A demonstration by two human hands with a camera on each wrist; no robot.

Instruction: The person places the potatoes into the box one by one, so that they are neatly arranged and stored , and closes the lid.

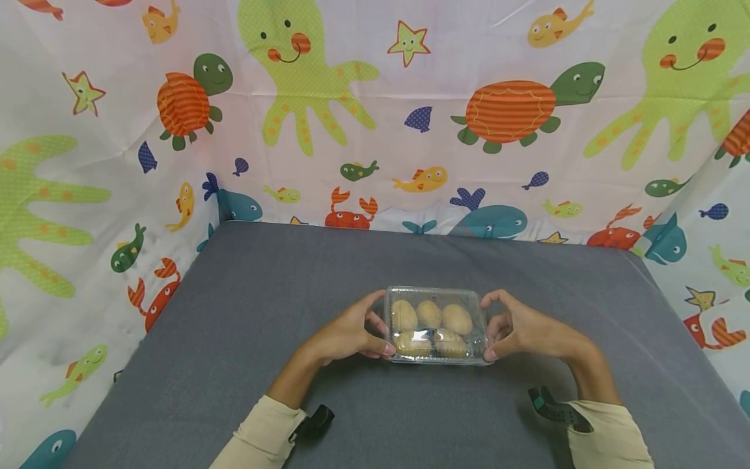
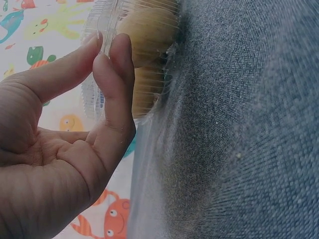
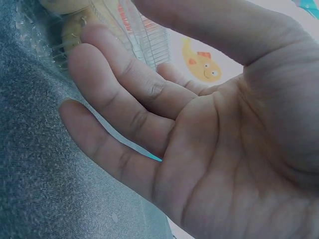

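A clear plastic clamshell box (image 1: 435, 360) with its lid down sits low over the grey cloth, in front of me. Inside lie several yellow-brown, rounded pieces that look like potatoes (image 1: 457, 319). My left hand (image 1: 351, 329) pinches the box's left rim between thumb and fingers, which shows closely in the left wrist view. At the opposite end, my right hand (image 1: 521, 329) grips the right side, thumb by the near corner and index finger by the far one. In the right wrist view its other fingers (image 3: 119, 94) curve loosely beside and under the box's edge.
Grey cloth (image 1: 263, 273) covers the table. White curtains (image 1: 375, 85) printed with sea animals stand at the back and both sides. Dark wrist-worn devices sit at the left cuff (image 1: 313, 422) and right cuff (image 1: 559, 410).
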